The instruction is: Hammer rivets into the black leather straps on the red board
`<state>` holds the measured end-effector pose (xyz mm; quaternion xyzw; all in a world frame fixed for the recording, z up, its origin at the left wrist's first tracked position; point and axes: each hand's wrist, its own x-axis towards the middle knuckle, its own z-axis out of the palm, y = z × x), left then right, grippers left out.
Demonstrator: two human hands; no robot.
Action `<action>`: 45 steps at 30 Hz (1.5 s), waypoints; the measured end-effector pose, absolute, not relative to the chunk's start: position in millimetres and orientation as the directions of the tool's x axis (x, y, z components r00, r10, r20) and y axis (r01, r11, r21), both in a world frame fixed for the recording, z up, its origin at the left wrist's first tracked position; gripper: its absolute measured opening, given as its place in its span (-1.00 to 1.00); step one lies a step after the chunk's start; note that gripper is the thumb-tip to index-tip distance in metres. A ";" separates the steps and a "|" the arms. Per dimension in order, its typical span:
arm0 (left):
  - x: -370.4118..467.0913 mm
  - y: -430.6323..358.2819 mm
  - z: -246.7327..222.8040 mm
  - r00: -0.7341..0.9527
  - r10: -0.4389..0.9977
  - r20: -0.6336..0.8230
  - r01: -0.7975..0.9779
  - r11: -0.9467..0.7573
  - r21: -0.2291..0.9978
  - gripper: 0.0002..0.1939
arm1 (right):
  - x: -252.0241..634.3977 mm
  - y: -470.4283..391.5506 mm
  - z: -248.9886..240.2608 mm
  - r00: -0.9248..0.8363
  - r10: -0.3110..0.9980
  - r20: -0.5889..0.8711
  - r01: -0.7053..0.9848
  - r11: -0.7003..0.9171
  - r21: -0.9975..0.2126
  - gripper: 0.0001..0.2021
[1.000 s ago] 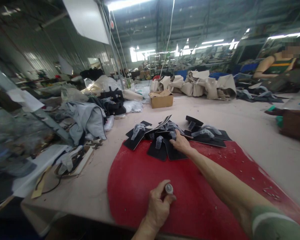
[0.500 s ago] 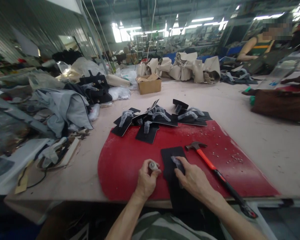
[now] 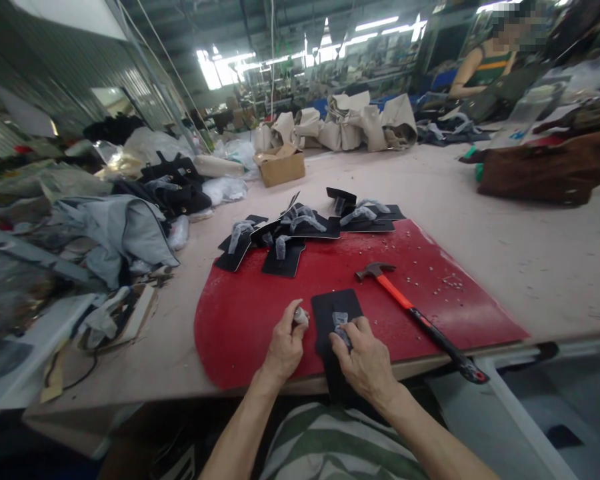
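My left hand (image 3: 283, 350) is closed around a short metal cylindrical tool (image 3: 301, 317), its end showing above the fingers over the red board (image 3: 240, 327). Just to the right lies a flat black panel (image 3: 326, 308), hanging over the table's front edge. My right hand (image 3: 366, 358) pinches a plastic-wrapped strap (image 3: 339, 321) on top of that panel. The fingers partly hide the strap. A claw hammer (image 3: 394, 291) with an orange and black handle rests on the board to the right, its handle end past the edge.
Several black panels with wrapped straps (image 3: 284, 259) are heaped at the board's back edge. Small metal bits (image 3: 450, 281) lie scattered on the right. A cardboard box (image 3: 281, 168), beige pieces (image 3: 347, 127) and a brown bag (image 3: 540, 170) stand farther back. Another person (image 3: 473, 72) sits at far right.
The whole view has turned, shifting the table scene left and slightly up. My right fingers have drawn lower on the wrapped strap. The metal tool in my left hand now tilts differently.
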<state>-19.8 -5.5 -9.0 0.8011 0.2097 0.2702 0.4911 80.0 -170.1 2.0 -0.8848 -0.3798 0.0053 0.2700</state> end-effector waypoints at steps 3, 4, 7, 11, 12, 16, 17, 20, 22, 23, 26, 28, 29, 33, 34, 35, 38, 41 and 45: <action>-18.4 -3.4 -7.3 0.733 0.660 0.165 0.065 -0.309 0.949 -0.58 | 80.3 -170.3 -1.4 0.669 0.680 0.299 0.712 -0.471 -0.521 -0.75; -14.6 -3.2 -5.1 0.719 0.680 0.141 0.042 -0.245 0.969 -0.58 | 80.6 -170.3 -2.2 0.646 0.692 0.321 0.729 -0.435 -0.529 -0.76; 6.6 -6.4 6.1 0.698 0.704 0.126 -0.085 -0.094 0.992 -0.53 | 81.4 -170.1 -3.6 0.627 0.710 0.322 0.740 -0.413 -0.531 -0.77; 42.4 -16.2 14.6 0.733 0.657 0.177 -0.204 -0.036 0.978 -0.45 | 80.8 -168.3 -4.0 0.663 0.690 0.290 0.717 -0.474 -0.510 -0.76; 49.3 -18.0 13.0 0.742 0.646 0.179 -0.205 -0.035 0.978 -0.47 | 80.5 -167.5 -4.0 0.666 0.688 0.290 0.716 -0.480 -0.506 -0.75; 62.3 -18.6 -2.7 0.756 0.637 0.151 -0.165 -0.039 0.986 -0.63 | 79.5 -164.3 -3.3 0.672 0.685 0.281 0.716 -0.506 -0.480 -0.75; 62.6 -17.5 -6.2 0.758 0.636 0.146 -0.162 -0.034 0.986 -0.64 | 79.3 -163.7 -2.8 0.672 0.687 0.276 0.717 -0.510 -0.475 -0.74; 61.0 -14.6 -10.1 0.768 0.628 0.129 -0.151 -0.018 0.988 -0.66 | 78.8 -162.8 -1.3 0.670 0.692 0.269 0.717 -0.509 -0.476 -0.75; 60.4 -14.1 -8.4 0.772 0.626 0.112 -0.138 -0.007 0.990 -0.64 | 78.7 -163.0 -0.6 0.668 0.695 0.268 0.716 -0.502 -0.485 -0.76; 60.5 -14.3 -7.3 0.771 0.628 0.106 -0.134 -0.004 0.991 -0.63 | 78.7 -163.2 -0.5 0.667 0.696 0.267 0.716 -0.498 -0.489 -0.77; 61.5 -15.5 -5.7 0.764 0.635 0.115 -0.137 -0.014 0.990 -0.65 | 79.5 -164.0 -1.2 0.662 0.700 0.268 0.718 -0.489 -0.495 -0.77; 62.2 -16.2 -6.9 0.763 0.632 0.133 -0.141 -0.038 0.989 -0.67 | 80.3 -164.3 -2.3 0.661 0.700 0.271 0.720 -0.488 -0.494 -0.77; 62.3 -16.6 -7.8 0.763 0.631 0.140 -0.138 -0.051 0.989 -0.68 | 80.6 -164.2 -3.0 0.661 0.699 0.273 0.720 -0.488 -0.493 -0.77; 61.1 -18.3 -9.7 0.766 0.624 0.155 -0.108 -0.113 0.988 -0.71 | 79.0 -163.9 -4.7 0.662 0.700 0.269 0.717 -0.485 -0.501 -0.77; 60.5 -18.8 -9.1 0.769 0.618 0.164 -0.100 -0.137 0.986 -0.72 | 78.1 -164.2 -4.1 0.663 0.700 0.264 0.714 -0.486 -0.505 -0.77; 59.8 -19.1 -8.1 0.775 0.606 0.177 -0.094 -0.167 0.982 -0.73 | 77.7 -164.9 -2.8 0.662 0.704 0.257 0.711 -0.482 -0.512 -0.77; 58.3 -18.6 -2.9 0.808 0.547 0.219 -0.088 -0.255 0.963 -0.77 | 83.1 -171.0 6.1 0.630 0.738 0.241 0.705 -0.415 -0.575 -0.74; 59.9 -16.6 2.1 0.838 0.501 0.215 -0.081 -0.275 0.958 -0.82 | 106.5 -185.6 18.5 0.620 0.716 0.322 0.729 -0.373 -0.574 -0.70; 65.7 -17.1 2.8 0.817 0.539 0.203 -0.054 -0.280 0.959 -0.86 | 155.2 -215.5 26.5 0.718 0.577 0.388 0.687 -0.678 -0.262 -0.66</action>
